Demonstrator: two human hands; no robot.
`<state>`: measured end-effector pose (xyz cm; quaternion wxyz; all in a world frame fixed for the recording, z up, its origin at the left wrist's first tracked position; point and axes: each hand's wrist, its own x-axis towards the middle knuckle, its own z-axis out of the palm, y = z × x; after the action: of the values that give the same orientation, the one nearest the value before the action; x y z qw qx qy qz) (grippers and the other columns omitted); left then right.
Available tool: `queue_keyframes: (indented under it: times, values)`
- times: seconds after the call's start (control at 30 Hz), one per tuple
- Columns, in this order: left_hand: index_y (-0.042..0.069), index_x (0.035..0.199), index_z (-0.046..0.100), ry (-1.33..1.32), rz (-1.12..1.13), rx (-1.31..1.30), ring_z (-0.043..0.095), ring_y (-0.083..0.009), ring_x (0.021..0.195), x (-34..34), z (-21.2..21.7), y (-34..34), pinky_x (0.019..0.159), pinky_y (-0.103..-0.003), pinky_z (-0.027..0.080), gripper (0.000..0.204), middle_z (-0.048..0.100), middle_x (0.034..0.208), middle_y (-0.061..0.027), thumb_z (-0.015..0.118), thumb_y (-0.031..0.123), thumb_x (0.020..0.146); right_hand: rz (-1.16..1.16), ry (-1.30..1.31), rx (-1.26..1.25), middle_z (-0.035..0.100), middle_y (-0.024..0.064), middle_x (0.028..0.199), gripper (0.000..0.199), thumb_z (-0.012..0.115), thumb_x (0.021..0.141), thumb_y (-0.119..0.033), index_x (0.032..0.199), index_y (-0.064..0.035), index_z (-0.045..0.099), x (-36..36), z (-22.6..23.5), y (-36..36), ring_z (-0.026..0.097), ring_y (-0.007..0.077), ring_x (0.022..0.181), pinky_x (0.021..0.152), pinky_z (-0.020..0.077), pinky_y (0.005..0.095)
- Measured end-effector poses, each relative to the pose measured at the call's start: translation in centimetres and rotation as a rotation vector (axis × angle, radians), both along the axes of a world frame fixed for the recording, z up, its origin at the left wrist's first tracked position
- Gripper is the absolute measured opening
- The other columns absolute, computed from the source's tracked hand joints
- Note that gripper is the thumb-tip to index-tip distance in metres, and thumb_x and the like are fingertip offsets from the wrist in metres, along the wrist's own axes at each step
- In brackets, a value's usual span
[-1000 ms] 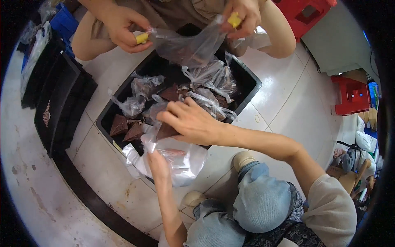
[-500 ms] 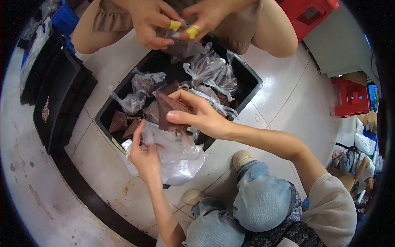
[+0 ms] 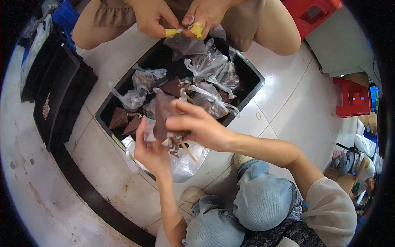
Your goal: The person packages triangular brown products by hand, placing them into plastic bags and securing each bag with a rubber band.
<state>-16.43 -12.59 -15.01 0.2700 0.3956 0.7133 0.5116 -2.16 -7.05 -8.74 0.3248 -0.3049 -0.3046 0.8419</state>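
Dark brown and matte, flat-faced and sharp-edged: we have a pyramid-like block right at the centre of the frame, crumbly chips and a thin tan strip at its lower end. Below it we see crinkled, glossy film, a see-through plastic bag, and behind, the smooth black tray with similar brown pyramids and knotted clear bags. The block sits just left of the right hand and above the left hand. And look at that right hand: it's half closed, grasping the block, thumb across the near face, slightly blurred. The left is partly curled, fingers spread against the film; whether it pinches the bag or touches the block, we cannot tell.
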Motion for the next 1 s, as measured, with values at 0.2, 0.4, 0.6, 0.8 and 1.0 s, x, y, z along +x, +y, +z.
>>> queue_keyframes:
  times: [0.2,0.4,0.6,0.8,1.0]
  values:
    - [0.002,0.105,0.064,-0.416,0.038,-0.191,0.041,-0.0016,0.045,-1.1,1.0,0.4,0.039,-0.02,0.028,0.025,0.062,0.073,-0.0012,0.051,0.02,0.092,0.335,-0.807,1.012,0.06,0.0212,0.088,0.046,0.066,0.07,-0.029,0.106,-0.0034,0.053,1.9,-4.4,-0.1,0.058,0.0377,0.085,0.076,0.0468,0.041]
    - [-0.003,0.091,0.066,0.123,-0.002,-0.202,0.044,-0.0113,0.044,-1.1,1.2,0.0,0.043,-0.03,0.034,0.024,0.057,0.058,-0.0092,0.056,0.018,0.089,0.401,-1.225,0.795,0.059,0.0272,0.096,0.062,0.069,0.072,-0.029,0.116,0.0039,0.042,0.2,-4.2,-0.3,0.058,0.0392,0.094,0.08,0.0471,0.0422]
    - [-0.003,0.082,0.063,0.422,-0.103,-0.09,0.054,-0.0166,0.064,-1.7,1.3,-0.3,0.063,-0.031,0.042,0.019,0.06,0.068,-0.0088,0.059,0.015,0.086,0.16,-0.724,1.061,0.048,0.0274,0.119,0.068,0.067,0.07,-0.009,0.126,0.0041,0.031,-0.2,-6.2,0.3,0.051,0.0387,0.109,0.087,0.0455,0.0408]
    - [-0.002,0.085,0.06,0.261,-0.028,-0.188,0.061,-0.0234,0.062,-2.0,2.1,0.1,0.06,-0.034,0.045,0.01,0.062,0.069,-0.0127,0.056,0.007,0.084,0.119,-0.707,0.899,0.045,0.0186,0.124,0.056,0.059,0.069,0.008,0.121,0.0019,0.042,1.1,-7.1,0.6,0.047,0.0311,0.118,0.092,0.0479,0.0367]
    - [-0.002,0.088,0.057,0.26,-0.165,-0.182,0.06,-0.0308,0.063,-2.8,-0.2,0.3,0.058,-0.04,0.043,0.014,0.061,0.069,-0.0181,0.054,0.011,0.084,-0.03,-0.382,0.779,0.051,0.0157,0.116,0.047,0.052,0.072,0.016,0.117,0.0027,0.045,-1.8,-8.1,0.4,0.054,0.0263,0.111,0.087,0.0519,0.0337]
